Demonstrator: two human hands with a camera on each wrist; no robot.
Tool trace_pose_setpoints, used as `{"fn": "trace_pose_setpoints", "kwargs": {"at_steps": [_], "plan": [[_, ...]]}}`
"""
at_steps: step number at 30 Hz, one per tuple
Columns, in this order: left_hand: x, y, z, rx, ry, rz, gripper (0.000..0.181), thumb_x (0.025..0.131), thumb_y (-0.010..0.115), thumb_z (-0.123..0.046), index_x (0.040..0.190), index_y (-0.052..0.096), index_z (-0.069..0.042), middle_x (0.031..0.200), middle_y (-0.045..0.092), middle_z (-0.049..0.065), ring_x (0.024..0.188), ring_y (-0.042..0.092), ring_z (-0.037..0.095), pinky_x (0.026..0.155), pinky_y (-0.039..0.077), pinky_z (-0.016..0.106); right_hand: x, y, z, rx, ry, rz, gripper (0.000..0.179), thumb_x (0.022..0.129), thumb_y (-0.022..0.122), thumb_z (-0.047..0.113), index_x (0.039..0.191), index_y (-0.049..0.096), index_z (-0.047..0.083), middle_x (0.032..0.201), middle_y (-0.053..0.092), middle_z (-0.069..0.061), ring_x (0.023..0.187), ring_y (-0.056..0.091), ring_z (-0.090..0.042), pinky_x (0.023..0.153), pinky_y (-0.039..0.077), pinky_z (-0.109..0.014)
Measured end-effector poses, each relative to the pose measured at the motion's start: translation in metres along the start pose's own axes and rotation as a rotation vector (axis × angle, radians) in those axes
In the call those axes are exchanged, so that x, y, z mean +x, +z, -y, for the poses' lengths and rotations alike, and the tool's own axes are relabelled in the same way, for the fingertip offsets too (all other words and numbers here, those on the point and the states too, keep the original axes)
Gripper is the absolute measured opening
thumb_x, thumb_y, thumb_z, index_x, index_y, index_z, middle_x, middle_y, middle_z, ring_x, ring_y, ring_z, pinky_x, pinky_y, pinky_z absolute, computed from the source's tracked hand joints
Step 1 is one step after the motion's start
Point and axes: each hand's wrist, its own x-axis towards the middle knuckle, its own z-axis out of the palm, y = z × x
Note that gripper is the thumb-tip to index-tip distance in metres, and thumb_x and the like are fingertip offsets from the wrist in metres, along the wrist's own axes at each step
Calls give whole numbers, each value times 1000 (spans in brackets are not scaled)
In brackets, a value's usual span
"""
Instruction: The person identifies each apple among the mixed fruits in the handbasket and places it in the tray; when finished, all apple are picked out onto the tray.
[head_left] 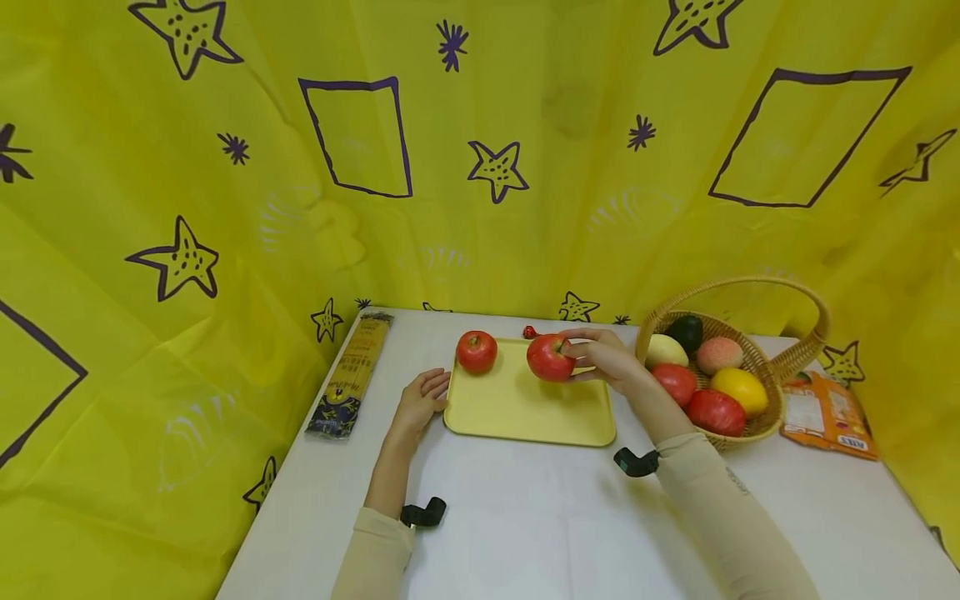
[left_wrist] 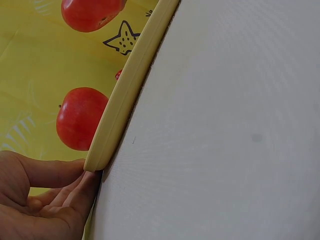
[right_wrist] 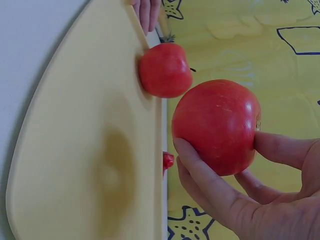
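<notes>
Partly behind right hand (head_left: 606, 358), an apple (head_left: 547, 358).

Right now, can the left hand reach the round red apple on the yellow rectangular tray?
Probably yes: the left hand pinches the tray near that apple, with nothing visible between; it would first let go.

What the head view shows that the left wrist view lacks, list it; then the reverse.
Head view only: the fruit basket, long yellow packet and orange packet.
Left wrist view only: the brownish dimple on the apple that the right hand holds.
Both: that apple, a second apple, the tray, the left hand at its edge, a small red object and the star-printed backdrop.
</notes>
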Motion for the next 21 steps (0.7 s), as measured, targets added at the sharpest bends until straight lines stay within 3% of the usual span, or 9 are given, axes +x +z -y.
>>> {"fn": "trace_pose_setpoints", "kwargs": {"at_steps": [5, 11, 21], "plan": [[-1, 0, 0, 5, 14, 9, 66, 90, 52, 26, 152, 43, 7, 153, 50, 28, 145, 47, 38, 110, 49, 41, 6, 3, -6, -10, 15, -14, 55, 101, 63, 7, 151, 46, -6, 123, 62, -17, 90, 71, -20, 89, 61, -50], [-1, -1, 1, -1, 7, 10, 67, 90, 53, 25, 153, 44, 5, 152, 51, 26, 144, 48, 36, 108, 51, 36, 10, 9, -11, -18, 25, -30, 52, 101, 62, 6, 150, 48, -6, 119, 62, -15, 87, 70, -20, 89, 61, -51], [-2, -1, 1, -8, 25, 14, 66, 89, 52, 27, 152, 43, 7, 152, 50, 29, 145, 47, 39, 110, 49, 40, 27, 18, -20, 0, 56, -60, 55, 100, 64, 6, 151, 47, -5, 128, 58, -21, 86, 70, -24, 88, 61, -53]]}}
